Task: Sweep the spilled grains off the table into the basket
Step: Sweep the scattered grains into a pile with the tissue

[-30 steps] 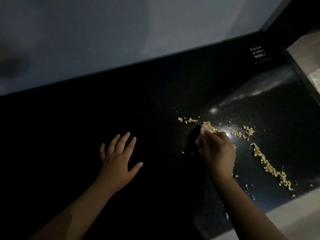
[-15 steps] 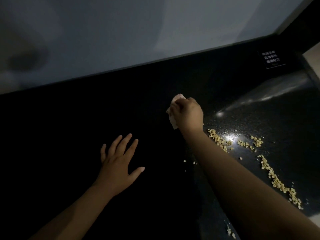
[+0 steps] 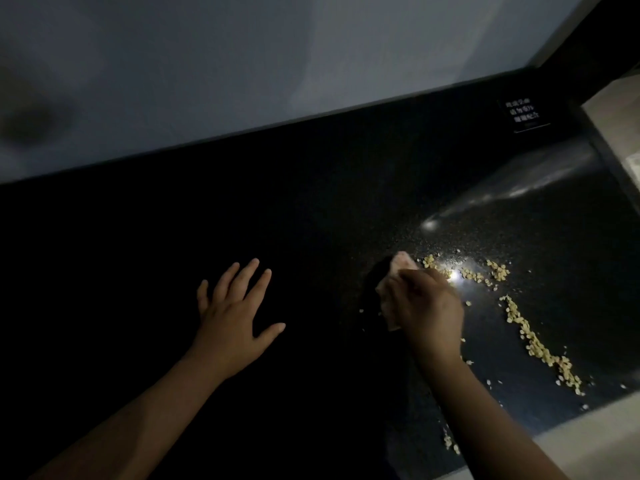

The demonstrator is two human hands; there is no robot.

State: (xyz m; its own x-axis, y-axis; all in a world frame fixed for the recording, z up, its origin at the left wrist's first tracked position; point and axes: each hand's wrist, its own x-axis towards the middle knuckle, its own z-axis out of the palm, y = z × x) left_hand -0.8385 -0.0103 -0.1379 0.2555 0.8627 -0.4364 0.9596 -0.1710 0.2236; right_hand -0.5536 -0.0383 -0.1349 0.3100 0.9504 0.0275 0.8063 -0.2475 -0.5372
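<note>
Many pale yellow grains (image 3: 533, 344), scattered

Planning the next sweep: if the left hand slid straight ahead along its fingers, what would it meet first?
The way looks free to the wall: the left hand points across dark table, away from the grains, though dimness may hide things.
</note>
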